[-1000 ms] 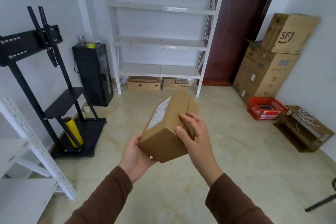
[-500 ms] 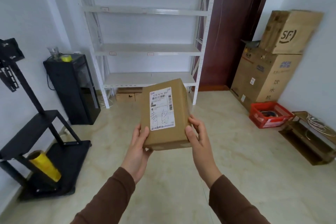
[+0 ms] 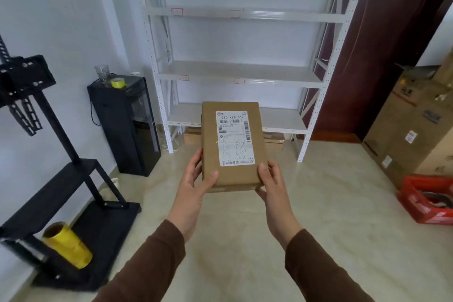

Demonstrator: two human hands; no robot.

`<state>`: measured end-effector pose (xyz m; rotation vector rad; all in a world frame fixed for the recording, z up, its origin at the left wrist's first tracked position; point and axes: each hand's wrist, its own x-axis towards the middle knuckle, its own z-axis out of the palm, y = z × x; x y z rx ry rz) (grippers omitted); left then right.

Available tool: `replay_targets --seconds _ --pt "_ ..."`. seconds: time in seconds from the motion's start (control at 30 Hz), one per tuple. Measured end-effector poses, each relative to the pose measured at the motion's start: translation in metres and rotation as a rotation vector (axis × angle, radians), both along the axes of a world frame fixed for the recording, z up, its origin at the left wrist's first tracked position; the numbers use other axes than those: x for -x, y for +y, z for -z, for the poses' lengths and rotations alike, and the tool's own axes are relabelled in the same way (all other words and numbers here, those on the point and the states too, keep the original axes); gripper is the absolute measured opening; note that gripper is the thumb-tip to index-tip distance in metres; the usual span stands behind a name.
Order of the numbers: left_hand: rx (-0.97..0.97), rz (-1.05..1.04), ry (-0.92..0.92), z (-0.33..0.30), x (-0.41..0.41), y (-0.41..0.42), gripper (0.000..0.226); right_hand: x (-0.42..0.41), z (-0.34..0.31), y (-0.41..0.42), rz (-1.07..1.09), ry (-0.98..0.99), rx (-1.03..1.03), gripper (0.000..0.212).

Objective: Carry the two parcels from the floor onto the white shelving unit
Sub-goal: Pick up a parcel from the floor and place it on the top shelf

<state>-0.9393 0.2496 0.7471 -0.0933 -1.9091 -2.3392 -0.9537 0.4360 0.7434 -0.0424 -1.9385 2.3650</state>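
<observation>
Both hands grasp parcel [image 3: 232,147]: left hand [image 3: 196,179] and right hand [image 3: 270,182] (label up), facing white shelving unit [image 3: 240,73].

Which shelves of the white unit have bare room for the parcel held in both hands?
Both hands, left and right, hold the parcel. The white shelving unit looks bare on its middle shelf and bottom shelf, where not hidden. Crowded: flat cartons underneath.

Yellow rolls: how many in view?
2. A yellow tape roll atop the black cabinet; a larger yellow film roll on the black stand's base. Others may be hidden.
</observation>
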Motion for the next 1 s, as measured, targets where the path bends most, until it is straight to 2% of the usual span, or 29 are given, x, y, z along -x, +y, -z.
replay_targets --seconds 0.17,0.33,0.43,0.57,0.67,0.8,1.0 --pt "-0.03 -0.023 -0.042 0.004 0.121 -0.051 0.077 0.119 0.001 -0.051 0.016 0.005 -0.001 0.042" --pt "-0.033 0.024 -0.031 -0.007 0.239 -0.092 0.06 0.226 -0.014 -0.092 0.035 0.028 -0.005 0.042" --pt "-0.034 0.037 -0.031 -0.01 0.303 -0.102 0.066 0.285 -0.018 -0.102 0.049 0.038 -0.004 0.042" --pt "-0.03 0.023 -0.011 -0.01 0.394 -0.113 0.068 0.372 -0.023 -0.109 0.059 0.05 -0.011 0.054" --pt "-0.029 -0.018 0.014 -0.015 0.466 -0.117 0.06 0.445 -0.026 -0.115 0.054 0.075 -0.019 0.06" --pt "-0.012 -0.037 0.01 -0.035 0.56 -0.125 0.044 0.547 -0.038 -0.124 0.042 0.08 -0.017 0.051" --pt "0.019 -0.123 0.044 -0.073 0.689 -0.165 0.048 0.695 -0.074 -0.164 -0.058 0.136 -0.028 0.052"
